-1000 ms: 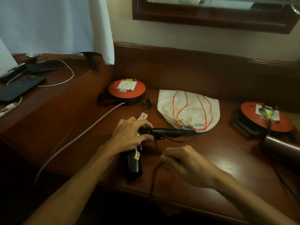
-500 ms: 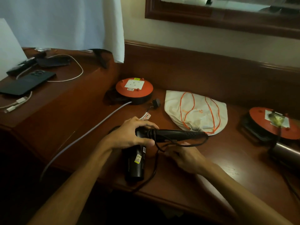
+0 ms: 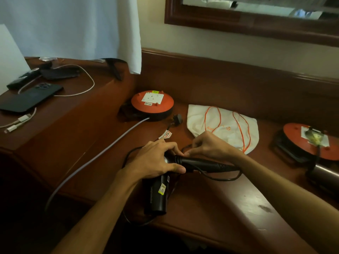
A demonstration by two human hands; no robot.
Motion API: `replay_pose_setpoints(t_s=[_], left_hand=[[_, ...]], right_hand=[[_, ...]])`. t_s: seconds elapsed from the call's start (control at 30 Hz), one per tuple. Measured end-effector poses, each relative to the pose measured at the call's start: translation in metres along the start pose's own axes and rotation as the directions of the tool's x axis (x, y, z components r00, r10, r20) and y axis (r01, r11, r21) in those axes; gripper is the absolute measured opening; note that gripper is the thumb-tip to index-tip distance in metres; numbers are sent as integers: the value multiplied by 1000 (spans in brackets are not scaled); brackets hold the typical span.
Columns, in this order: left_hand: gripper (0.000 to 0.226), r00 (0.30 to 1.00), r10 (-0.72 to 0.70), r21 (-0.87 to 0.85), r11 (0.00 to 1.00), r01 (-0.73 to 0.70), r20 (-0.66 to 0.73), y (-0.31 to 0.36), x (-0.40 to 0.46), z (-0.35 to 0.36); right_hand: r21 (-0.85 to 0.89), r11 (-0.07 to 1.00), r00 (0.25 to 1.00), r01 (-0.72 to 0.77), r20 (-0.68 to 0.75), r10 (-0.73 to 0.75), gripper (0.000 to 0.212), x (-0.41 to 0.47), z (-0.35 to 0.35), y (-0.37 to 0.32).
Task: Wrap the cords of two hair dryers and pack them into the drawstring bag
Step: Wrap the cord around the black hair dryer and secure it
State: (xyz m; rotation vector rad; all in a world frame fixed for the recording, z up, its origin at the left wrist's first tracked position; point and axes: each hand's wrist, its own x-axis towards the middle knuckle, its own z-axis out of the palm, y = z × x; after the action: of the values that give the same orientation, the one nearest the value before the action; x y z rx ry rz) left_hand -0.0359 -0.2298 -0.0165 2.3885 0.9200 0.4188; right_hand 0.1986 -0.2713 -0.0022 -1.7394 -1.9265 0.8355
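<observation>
**First dryer mid-wrap, second one and the bag not touched yet**

Closest to the camera is the black plastic hair dryer, lying on the dark reddish wooden desk with its barrel pointing back toward the person and its handle running off to the right. The left hand is clamped over the joint where barrel meets handle, pinning it down. The right hand sits just beyond the handle with fingers pinched narrow on the thin black cord. A turn or so looks to be on the handle, but plenty of slack loops out on both sides and hangs over the desk edge, so this wrap reads as barely started.

A bit further back, the cream fabric drawstring bag with orange strings lies flat and looks empty. Nothing packed.

Off to the right edge, a darker, shiny barrel is likely the second hair dryer, its cord running up to the orange round extension reel and seemingly plugged in. Another orange reel sits at the back with a grey cable trailing off.

So still left: finish this cord, unplug and wrap the other, bag both
</observation>
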Motion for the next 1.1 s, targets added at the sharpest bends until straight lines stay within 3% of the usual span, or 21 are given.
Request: replay_pose_setpoints(t_s=[0.13, 0.23, 0.4, 0.47, 0.53, 0.63, 0.73, 0.87, 0.93, 1.0, 1.1], left_hand=[[52, 999, -4, 148, 989, -2, 44, 13, 0, 5], [64, 997, -27, 123, 992, 18, 71, 17, 0, 0], [48, 986, 53, 283, 954, -96, 157, 28, 1, 8], [49, 985, 72, 308, 944, -118, 156, 30, -1, 8], [53, 989, 69, 299, 948, -105, 130, 28, -1, 5], [50, 998, 50, 234, 970, -58, 42, 33, -4, -9], [42, 998, 56, 197, 978, -63, 42, 47, -3, -31], [42, 997, 50, 231, 971, -61, 57, 54, 5, -46], [45, 998, 30, 84, 996, -34, 57, 54, 7, -49], [46, 998, 45, -98, 994, -41, 39, 54, 6, -48], [33, 999, 51, -176, 983, -50, 2, 46, 2, -32]], right_hand=[[-9, 1000, 987, 26, 160, -24, 31, -7, -14, -29], [-3, 998, 956, 63, 286, -59, 21, -21, -28, -47], [-152, 974, 928, 168, 358, -104, 15, -34, -27, -55], [-190, 964, 951, 187, 281, -129, 19, -40, -31, -54], [-276, 946, 983, 172, 113, -146, 33, -45, -43, -50], [-465, 885, 980, -29, -186, -66, 69, -50, -67, -32], [-235, 968, 956, -90, -294, 17, 82, -62, -91, -18], [-20, 997, 982, 71, -176, -73, 39, -106, -121, -58], [7, 984, 982, 179, -67, -178, 25, -128, -116, -83], [-32, 972, 973, 232, 29, -231, 22, -146, -91, -95], [-114, 967, 969, 227, 124, -213, 33, -161, -41, -83]])
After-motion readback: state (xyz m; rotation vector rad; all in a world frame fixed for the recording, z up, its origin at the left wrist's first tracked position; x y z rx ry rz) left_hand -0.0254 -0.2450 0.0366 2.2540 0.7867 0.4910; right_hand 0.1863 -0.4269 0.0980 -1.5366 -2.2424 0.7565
